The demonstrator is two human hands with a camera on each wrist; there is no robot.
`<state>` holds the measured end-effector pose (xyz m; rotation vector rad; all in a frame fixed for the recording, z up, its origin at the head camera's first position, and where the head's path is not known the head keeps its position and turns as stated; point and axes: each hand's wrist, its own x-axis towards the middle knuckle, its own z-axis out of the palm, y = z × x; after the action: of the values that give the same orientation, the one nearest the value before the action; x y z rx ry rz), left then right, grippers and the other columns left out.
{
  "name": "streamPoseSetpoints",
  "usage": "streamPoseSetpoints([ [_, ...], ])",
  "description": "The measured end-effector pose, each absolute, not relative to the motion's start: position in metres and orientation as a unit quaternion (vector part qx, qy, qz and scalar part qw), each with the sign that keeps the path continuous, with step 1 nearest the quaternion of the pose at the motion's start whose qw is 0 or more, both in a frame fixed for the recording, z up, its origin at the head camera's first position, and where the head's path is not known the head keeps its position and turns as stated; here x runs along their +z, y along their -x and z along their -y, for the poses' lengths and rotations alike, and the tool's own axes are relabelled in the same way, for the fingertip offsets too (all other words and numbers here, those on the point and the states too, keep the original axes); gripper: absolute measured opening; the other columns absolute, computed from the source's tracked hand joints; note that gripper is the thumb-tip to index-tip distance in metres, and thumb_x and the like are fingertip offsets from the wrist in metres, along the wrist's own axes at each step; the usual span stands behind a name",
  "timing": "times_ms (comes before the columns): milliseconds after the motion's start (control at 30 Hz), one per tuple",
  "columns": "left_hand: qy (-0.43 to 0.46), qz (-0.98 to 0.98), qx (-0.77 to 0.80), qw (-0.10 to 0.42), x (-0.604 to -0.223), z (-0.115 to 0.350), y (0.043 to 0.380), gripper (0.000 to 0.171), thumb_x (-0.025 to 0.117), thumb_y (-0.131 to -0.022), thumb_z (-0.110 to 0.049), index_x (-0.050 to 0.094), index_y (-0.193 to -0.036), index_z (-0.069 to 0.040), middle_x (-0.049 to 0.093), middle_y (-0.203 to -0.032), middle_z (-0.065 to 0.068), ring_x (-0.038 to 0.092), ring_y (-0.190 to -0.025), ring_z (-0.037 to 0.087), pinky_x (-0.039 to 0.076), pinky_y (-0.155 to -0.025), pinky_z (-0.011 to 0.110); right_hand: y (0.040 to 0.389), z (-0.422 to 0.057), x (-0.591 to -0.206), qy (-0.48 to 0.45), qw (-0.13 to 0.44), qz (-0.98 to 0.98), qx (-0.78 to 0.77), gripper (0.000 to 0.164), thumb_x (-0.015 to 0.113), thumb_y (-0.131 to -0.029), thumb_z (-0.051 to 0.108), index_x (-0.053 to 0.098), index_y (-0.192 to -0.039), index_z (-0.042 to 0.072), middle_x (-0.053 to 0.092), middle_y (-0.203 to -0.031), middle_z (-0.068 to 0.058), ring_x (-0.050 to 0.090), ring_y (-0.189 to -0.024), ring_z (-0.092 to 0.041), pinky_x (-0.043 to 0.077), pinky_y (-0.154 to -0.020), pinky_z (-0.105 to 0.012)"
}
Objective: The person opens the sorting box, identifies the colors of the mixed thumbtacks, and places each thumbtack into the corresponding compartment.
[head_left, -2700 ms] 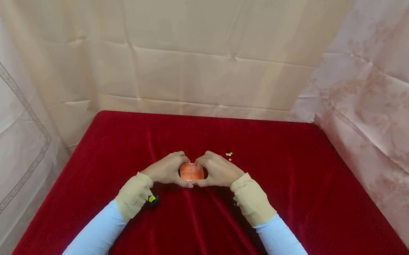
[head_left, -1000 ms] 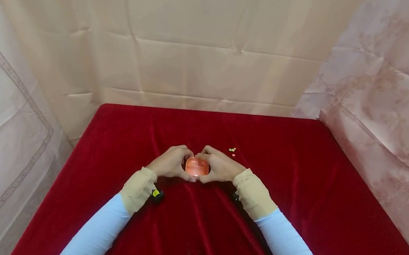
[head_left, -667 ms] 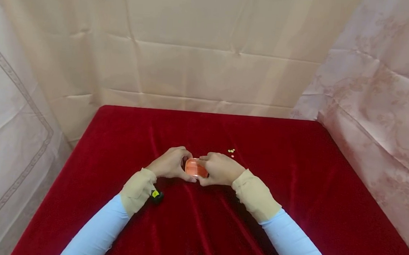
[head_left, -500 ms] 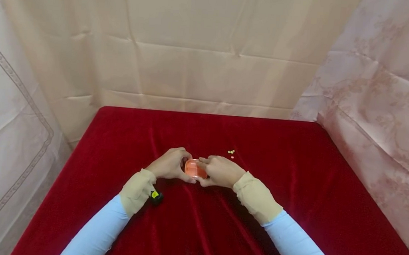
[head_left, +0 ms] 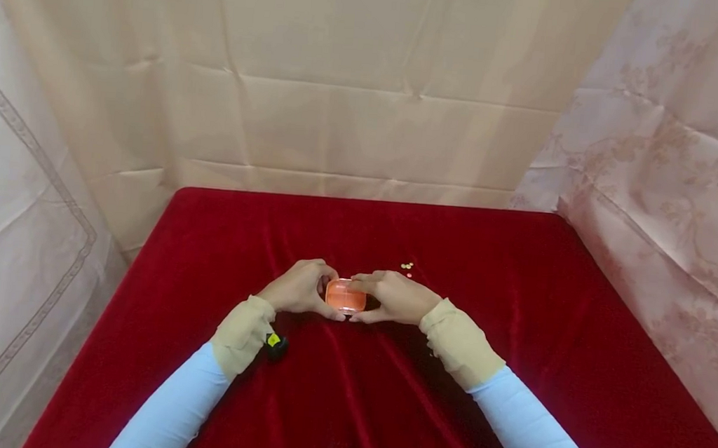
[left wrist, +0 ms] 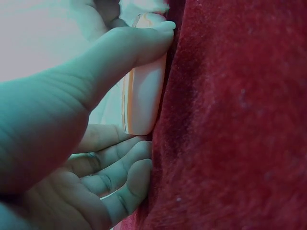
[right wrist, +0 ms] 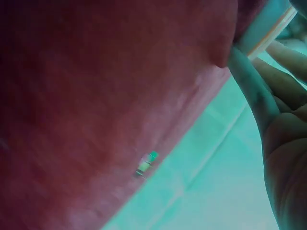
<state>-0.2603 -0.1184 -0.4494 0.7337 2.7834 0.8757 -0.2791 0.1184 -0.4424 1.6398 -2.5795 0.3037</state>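
Note:
A small rounded-square box, resembling a pill box, (head_left: 345, 300) rests on the red cloth, with a see-through orange lid marked by crossing lines. White sides and an orange rim show on the box (left wrist: 145, 103) in the left wrist view. My left hand (head_left: 297, 287) holds its left side, thumb on the near edge, the other fingers behind. My right hand (head_left: 400, 297) grips from the right, thumb at the near corner and fingertips over the far right of the lid. Beyond the right hand lie several small yellow tablet-like discs (head_left: 407, 266) and an orange one (head_left: 409, 276).
Red velvety cloth (head_left: 345, 406) covers the table, with slight folds. A beige curtain (head_left: 366, 133) hangs behind the far edge. Patterned pinkish fabric (head_left: 673, 171) stands along the right, whitish fabric (head_left: 13, 190) along the left. A dark wrist camera (head_left: 276, 346) hangs below the left cuff.
The right hand has shifted slightly right and its fingers have slid from mid-lid toward the far right edge, uncovering more orange. Left hand and box have stayed nearly put over the last second.

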Motion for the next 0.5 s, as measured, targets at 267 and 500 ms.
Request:
streamPoseSetpoints([
  [267,-0.238,-0.924,0.291,0.067,-0.4471,0.1192,0.2631,0.058,0.087,-0.059,-0.054,0.068,-0.1,-0.017,0.058,-0.09,-0.004,0.053,-0.079,0.012,0.045,-0.067,0.025,0.2863,-0.123,-0.4458,-0.509,-0.008,0.841,0.186,0.042,0.068,-0.089,0.045,0.071,-0.119,0.016,0.061,-0.129,-0.005,0.062,-0.103,-0.012,0.046,-0.081,-0.022],
  [500,-0.24,-0.924,0.291,0.06,-0.4516,0.119,0.2631,0.056,0.088,-0.058,-0.054,0.068,-0.096,-0.018,0.057,-0.086,-0.004,0.052,-0.076,0.012,0.045,-0.065,0.025,0.2889,-0.122,-0.4432,-0.506,-0.04,0.838,0.2,0.042,0.069,-0.085,0.03,0.07,-0.121,0.009,0.062,-0.127,-0.011,0.055,-0.07,-0.008,0.045,-0.062,-0.019],
])
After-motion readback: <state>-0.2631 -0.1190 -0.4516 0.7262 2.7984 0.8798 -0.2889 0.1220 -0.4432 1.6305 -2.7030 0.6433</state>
